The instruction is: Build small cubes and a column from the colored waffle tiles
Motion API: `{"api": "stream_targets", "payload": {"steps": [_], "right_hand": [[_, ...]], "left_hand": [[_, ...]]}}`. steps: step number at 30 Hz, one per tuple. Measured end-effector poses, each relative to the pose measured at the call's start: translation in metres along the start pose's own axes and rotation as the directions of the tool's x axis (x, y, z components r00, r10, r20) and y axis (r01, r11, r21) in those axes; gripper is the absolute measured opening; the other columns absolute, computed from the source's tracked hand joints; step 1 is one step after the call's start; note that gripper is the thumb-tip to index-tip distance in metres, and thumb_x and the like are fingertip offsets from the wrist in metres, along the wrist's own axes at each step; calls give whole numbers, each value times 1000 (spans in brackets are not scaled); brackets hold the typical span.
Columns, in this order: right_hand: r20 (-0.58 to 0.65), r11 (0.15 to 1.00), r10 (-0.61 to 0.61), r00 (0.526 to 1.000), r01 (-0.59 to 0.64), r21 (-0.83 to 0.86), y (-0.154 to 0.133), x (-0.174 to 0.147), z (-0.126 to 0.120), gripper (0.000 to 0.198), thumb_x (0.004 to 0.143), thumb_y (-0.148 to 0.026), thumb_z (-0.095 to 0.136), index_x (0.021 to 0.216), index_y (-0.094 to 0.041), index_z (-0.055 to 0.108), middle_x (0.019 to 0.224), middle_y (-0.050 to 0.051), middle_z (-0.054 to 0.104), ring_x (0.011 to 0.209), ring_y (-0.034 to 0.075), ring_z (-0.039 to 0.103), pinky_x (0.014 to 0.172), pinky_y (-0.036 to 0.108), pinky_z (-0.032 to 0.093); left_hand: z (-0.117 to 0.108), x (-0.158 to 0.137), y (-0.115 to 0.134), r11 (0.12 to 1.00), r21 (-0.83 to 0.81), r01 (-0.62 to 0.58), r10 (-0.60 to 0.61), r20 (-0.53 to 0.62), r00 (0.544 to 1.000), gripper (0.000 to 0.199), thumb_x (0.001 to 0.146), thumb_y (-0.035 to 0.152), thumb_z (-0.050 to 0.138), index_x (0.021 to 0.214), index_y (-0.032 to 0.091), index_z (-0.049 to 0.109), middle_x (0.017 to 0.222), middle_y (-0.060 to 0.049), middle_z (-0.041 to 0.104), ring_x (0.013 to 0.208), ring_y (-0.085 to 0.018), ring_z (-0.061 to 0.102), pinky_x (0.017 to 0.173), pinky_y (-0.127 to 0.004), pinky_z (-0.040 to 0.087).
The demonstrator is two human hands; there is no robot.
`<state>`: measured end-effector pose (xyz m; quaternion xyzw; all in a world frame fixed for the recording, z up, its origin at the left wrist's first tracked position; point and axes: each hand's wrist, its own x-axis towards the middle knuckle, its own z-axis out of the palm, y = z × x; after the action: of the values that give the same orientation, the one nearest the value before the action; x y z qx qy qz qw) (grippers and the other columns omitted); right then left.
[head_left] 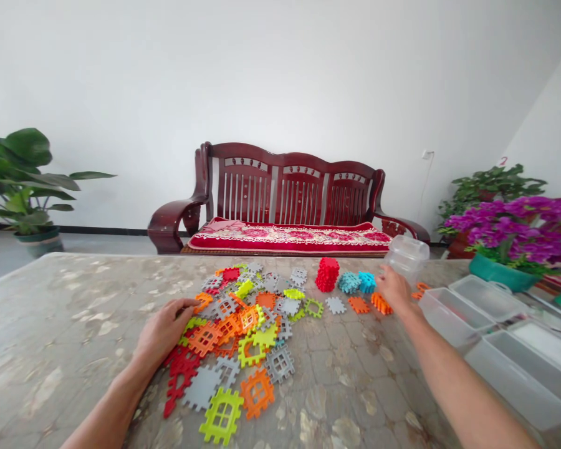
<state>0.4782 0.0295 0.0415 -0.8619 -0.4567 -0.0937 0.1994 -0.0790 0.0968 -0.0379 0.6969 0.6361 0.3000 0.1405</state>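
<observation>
My left hand [166,327] rests at the left edge of a loose pile of plastic interlocking panels, its fingers stretched out. Its fingertips meet an orange panel [202,302]; I see no firm grip on it. Around it lie a red panel [183,373], a grey panel [202,388] and a lime window panel [222,416]. My right hand [394,288] reaches over the table's right part, fingers apart with nothing visible in them. Close to it are an orange stack [381,304], a bright blue stack [367,282] and a teal stack [350,282]. A tall red stack [328,274] stands farther left.
Clear plastic boxes [453,315] sit along the right side, with another clear container [406,255] behind my right hand. Purple flowers in a teal pot [505,274] stand at the far right. Beyond the table [75,324] is a wooden bench [280,181].
</observation>
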Motion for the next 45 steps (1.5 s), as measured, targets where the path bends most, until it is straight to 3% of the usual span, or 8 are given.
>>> {"api": "stream_targets", "payload": {"steps": [4, 9, 13, 17, 28, 32, 37, 45], "right_hand": [[-131, 962, -76, 988, 107, 252, -21, -29, -1, 39, 87, -26, 46, 120, -18, 65, 102, 10, 74, 90, 24, 68, 82, 34, 48], [-110, 764, -375, 921, 374, 527, -72, -94, 16, 31, 87, -31, 47, 104, -20, 70, 104, 8, 74, 90, 21, 66, 85, 34, 50], [-18, 709, -573, 820, 506, 492, -119, -130, 25, 28, 84, -19, 52, 106, -23, 70, 103, 5, 73, 95, 19, 64, 87, 33, 48], [74, 691, -679, 731, 600, 403, -163, -135, 24, 25, 87, -20, 55, 107, -23, 70, 109, 4, 72, 107, 20, 60, 96, 33, 42], [349, 669, -729, 588, 720, 183, -230, -119, 15, 33, 79, -40, 67, 107, -23, 70, 107, 7, 72, 106, 28, 57, 89, 38, 41], [335, 677, -729, 597, 702, 222, -234, -116, 18, 37, 76, -37, 69, 110, -24, 70, 106, 6, 72, 104, 27, 58, 86, 36, 42], [197, 695, -713, 673, 638, 333, -225, -112, 25, 23, 77, -20, 65, 95, -28, 76, 90, 1, 75, 92, 21, 62, 81, 29, 44], [-199, 527, -572, 796, 543, 653, -146, -113, 36, 23, 80, -12, 56, 86, -24, 75, 90, 3, 73, 86, 19, 67, 80, 31, 51]], "left_hand": [[0, -1, 1, 1000, -3, -12, 12, 1, 1000, 39, 81, 44, 45, 98, 26, 75, 109, -4, 74, 99, -24, 68, 92, -33, 50], [0, -2, 3, 1000, -8, 4, -4, -7, 1000, 37, 81, 42, 45, 97, 27, 75, 110, -3, 74, 100, -23, 67, 92, -31, 49], [-1, -3, 5, 1000, -12, 0, 0, -3, 1000, 37, 82, 43, 46, 98, 26, 74, 110, -3, 74, 100, -23, 67, 93, -31, 49], [-2, -4, 7, 1000, -20, -4, 4, -10, 1000, 36, 81, 41, 45, 97, 26, 74, 109, -3, 74, 99, -23, 67, 91, -31, 50], [-3, -5, 8, 1000, -25, -5, 5, -15, 1000, 35, 83, 39, 44, 97, 26, 74, 108, -2, 74, 100, -22, 67, 91, -30, 49], [-3, -6, 9, 1000, -31, -3, 2, -16, 1000, 35, 83, 38, 45, 97, 26, 74, 109, -2, 74, 100, -22, 67, 91, -30, 49], [-2, -5, 8, 999, -34, -2, 2, 0, 1000, 37, 83, 38, 43, 98, 24, 73, 109, -4, 73, 101, -22, 66, 95, -32, 47], [-2, -4, 8, 1000, -18, 7, -7, 13, 1000, 38, 83, 38, 42, 100, 25, 73, 112, -5, 72, 103, -23, 66, 94, -33, 47]]}}
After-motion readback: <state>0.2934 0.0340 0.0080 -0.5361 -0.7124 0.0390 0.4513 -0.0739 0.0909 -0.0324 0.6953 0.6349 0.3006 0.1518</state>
